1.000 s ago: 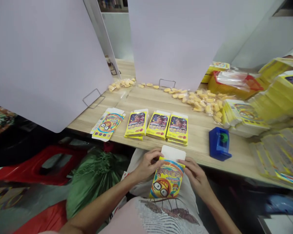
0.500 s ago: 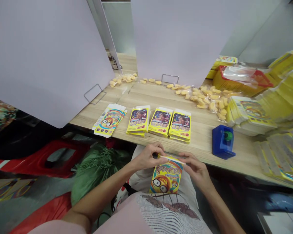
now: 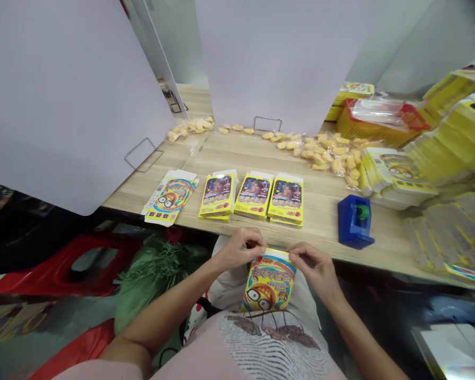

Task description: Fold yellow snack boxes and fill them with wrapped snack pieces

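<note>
Upright against my lap is a yellow cardboard box [image 3: 269, 282] printed with a cartoon face in glasses. At its top left corner, my left hand [image 3: 243, 248] pinches the edge between thumb and fingers. My right hand [image 3: 312, 264] grips the top right corner the same way. The box's lower end meets my shirt. On the table edge just beyond stand three short stacks of yellow boxes, the left stack [image 3: 217, 195], the middle stack [image 3: 254, 195] and the right stack [image 3: 286, 199]. Flat cartoon cartons [image 3: 170, 198] lie to their left.
A blue tape dispenser [image 3: 355, 221] sits right of the stacks. Small wrapped yellow pieces [image 3: 332, 150] spread along the back. Piled cartons [image 3: 399, 169] and a yellow-red basket [image 3: 374, 126] fill the right side. White panels [image 3: 269, 63] stand behind; a green bag [image 3: 154, 274] lies below left.
Both hands have closed in on the box's top corners, and its top edge now looks flatter. The whole view has shifted slightly; the things on the table stay in place.
</note>
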`<action>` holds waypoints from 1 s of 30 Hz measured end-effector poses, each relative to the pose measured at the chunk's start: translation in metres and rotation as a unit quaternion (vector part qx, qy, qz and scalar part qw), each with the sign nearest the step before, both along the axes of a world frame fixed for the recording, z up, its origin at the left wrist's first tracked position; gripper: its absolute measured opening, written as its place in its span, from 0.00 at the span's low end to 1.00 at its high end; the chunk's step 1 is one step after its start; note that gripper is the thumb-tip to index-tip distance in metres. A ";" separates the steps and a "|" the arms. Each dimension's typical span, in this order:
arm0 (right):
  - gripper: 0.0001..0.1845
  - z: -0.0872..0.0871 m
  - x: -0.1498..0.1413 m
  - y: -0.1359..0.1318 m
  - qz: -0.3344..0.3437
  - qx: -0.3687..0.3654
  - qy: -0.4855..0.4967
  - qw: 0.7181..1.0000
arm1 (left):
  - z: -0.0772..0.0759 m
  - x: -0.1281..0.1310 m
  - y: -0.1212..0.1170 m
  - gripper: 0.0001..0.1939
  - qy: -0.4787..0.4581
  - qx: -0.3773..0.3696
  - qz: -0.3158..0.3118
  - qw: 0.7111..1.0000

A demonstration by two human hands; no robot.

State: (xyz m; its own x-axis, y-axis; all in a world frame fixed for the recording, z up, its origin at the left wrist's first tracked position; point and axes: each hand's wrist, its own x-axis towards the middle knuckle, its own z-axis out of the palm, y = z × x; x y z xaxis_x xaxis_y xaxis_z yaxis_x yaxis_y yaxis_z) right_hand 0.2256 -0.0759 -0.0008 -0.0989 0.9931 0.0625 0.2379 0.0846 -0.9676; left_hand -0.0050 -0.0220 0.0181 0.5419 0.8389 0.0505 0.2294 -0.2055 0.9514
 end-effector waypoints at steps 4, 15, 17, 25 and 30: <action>0.05 -0.005 -0.002 -0.011 0.008 0.026 0.025 0.999 | -0.004 -0.005 -0.007 0.09 0.001 0.039 -0.008 0.999; 0.17 -0.023 0.058 0.008 -0.294 0.107 -0.014 0.950 | -0.038 0.002 -0.023 0.10 -0.136 -0.214 0.140 0.957; 0.17 -0.027 0.100 0.024 -0.431 0.132 -0.051 0.891 | -0.038 0.005 -0.020 0.12 -0.149 -0.231 0.164 0.947; 0.21 -0.044 0.143 0.059 -0.471 0.062 -0.027 0.880 | -0.013 0.010 0.002 0.15 -0.132 -0.124 0.183 0.966; 0.20 -0.054 0.122 0.048 -0.508 0.116 0.064 0.851 | -0.013 0.002 0.010 0.13 -0.120 -0.087 0.158 0.976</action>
State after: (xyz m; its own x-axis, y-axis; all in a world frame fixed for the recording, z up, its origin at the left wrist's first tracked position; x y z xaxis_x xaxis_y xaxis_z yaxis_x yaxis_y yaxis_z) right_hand 0.3480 -0.0275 -0.0550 0.8259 0.5217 0.2138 0.1963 0.0896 -0.9765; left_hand -0.0027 -0.0124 0.0047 0.2456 0.9693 -0.0137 0.0214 0.0087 0.9997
